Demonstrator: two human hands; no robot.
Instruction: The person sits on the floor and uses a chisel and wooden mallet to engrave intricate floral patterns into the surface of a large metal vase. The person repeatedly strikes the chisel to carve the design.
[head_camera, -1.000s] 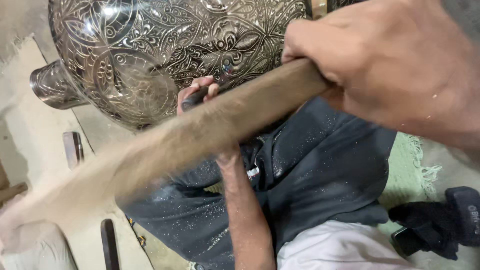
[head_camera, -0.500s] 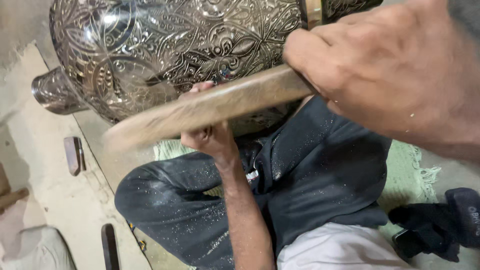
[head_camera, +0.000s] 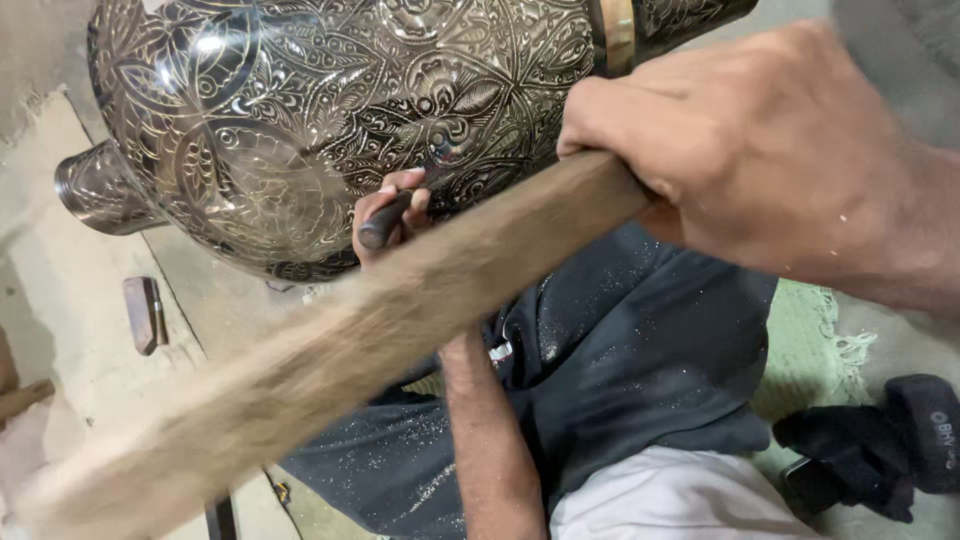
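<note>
Metal vessel (head_camera: 330, 120), dark silvery, fully chased with floral scrollwork, lies on side across lap above dark trousers (head_camera: 620, 390); plain neck (head_camera: 100, 190) points toward left edge of floor (head_camera: 60, 290). Left hand (head_camera: 392, 215) fingers wrapped round thin dark chisel (head_camera: 385, 222), tip against vessel wall. Right hand (head_camera: 740, 150) fist closed on wooden mallet (head_camera: 380, 340), far end motion-blurred. Small block (head_camera: 143, 315) on floor at left.

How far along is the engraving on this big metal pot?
The large engraved metal vessel is already patterned across nearly all its visible side. The left hand presses a thin dark chisel against it; the right hand swings a long wooden mallet. Unfinished areas aren't visible.
</note>
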